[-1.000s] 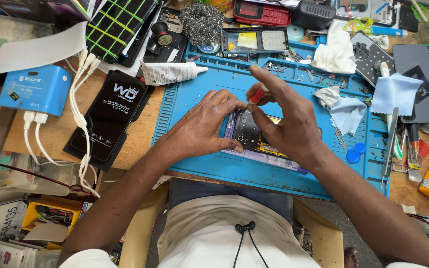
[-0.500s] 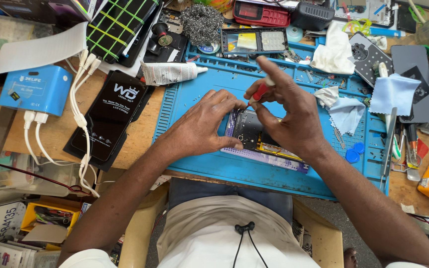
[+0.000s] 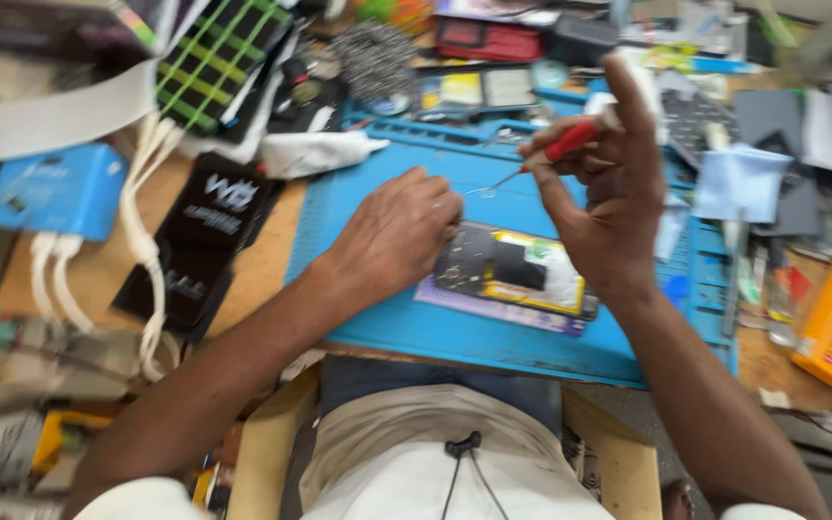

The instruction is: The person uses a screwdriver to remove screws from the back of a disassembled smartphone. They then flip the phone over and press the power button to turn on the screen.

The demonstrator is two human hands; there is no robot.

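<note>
Fingers (image 3: 570, 159) of right hand (image 3: 604, 207) pinching red-handled screwdriver (image 3: 541, 159), tip slanting down-left, left hand (image 3: 397, 236) seemingly curled empty

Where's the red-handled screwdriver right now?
In the head view, the red-handled screwdriver is in the right hand, raised above the blue mat, right of the left hand.

Opened phone (image 3: 512, 272) on mat (image 3: 368, 318)

The left hand (image 3: 399, 231) rests palm down, fingers curled; the right hand (image 3: 601, 193) is raised, index finger extended.
</note>
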